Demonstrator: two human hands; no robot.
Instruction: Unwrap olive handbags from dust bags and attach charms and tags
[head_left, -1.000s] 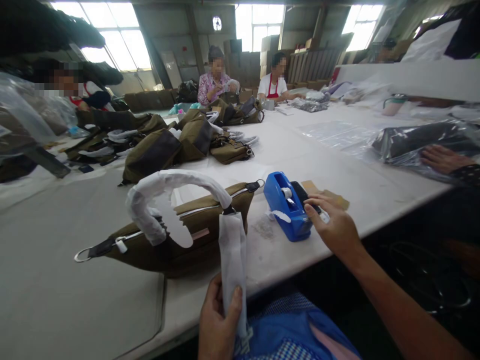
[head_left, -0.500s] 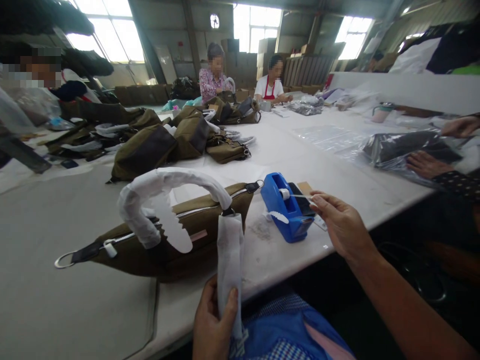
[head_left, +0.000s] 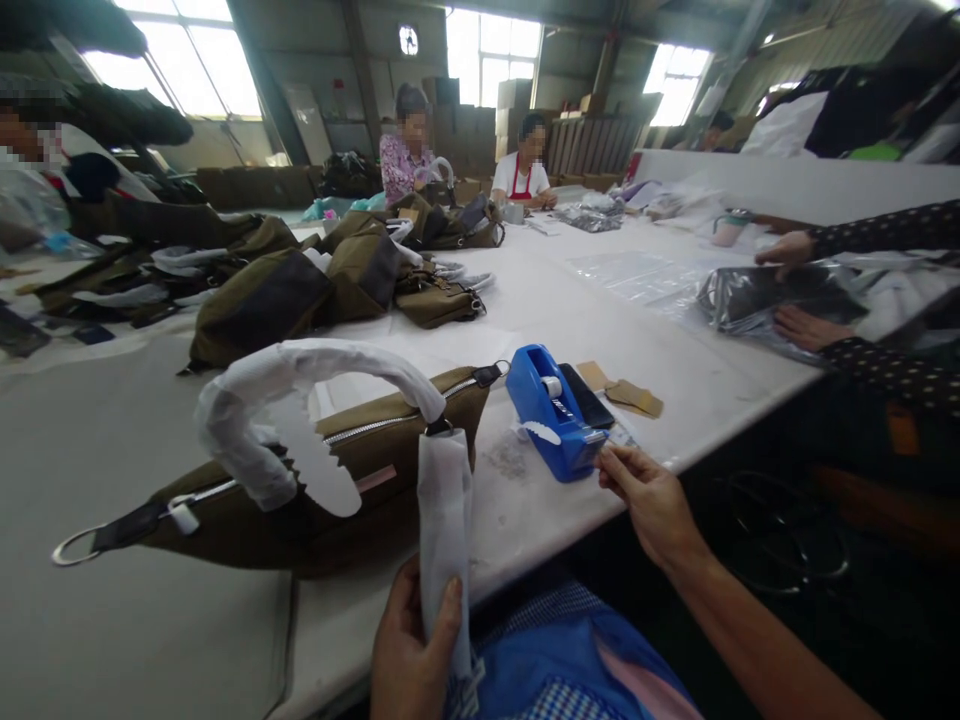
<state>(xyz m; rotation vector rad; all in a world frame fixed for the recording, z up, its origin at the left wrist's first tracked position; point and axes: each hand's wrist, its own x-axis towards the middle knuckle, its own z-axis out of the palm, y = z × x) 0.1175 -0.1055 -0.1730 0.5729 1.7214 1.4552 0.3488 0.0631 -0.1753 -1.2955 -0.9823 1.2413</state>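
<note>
Toward six o'clock, a white-wrapped strap (head_left: 444, 500) is being pinched by the left hand (head_left: 409, 645); at four, the right hand (head_left: 654, 505) is being held narrowed beside the tip of a blue tape dispenser (head_left: 564, 442), any hold being indiscernible. At the left hand's eleven, the olive bag (head_left: 371, 525) is being borne by a pale table (head_left: 540, 300); behind, windows (head_left: 495, 55) are being seen at twelve. The bag is being angled lengthwise from eight-thirty to two-thirty, zipper (head_left: 375, 430) upward.
</note>
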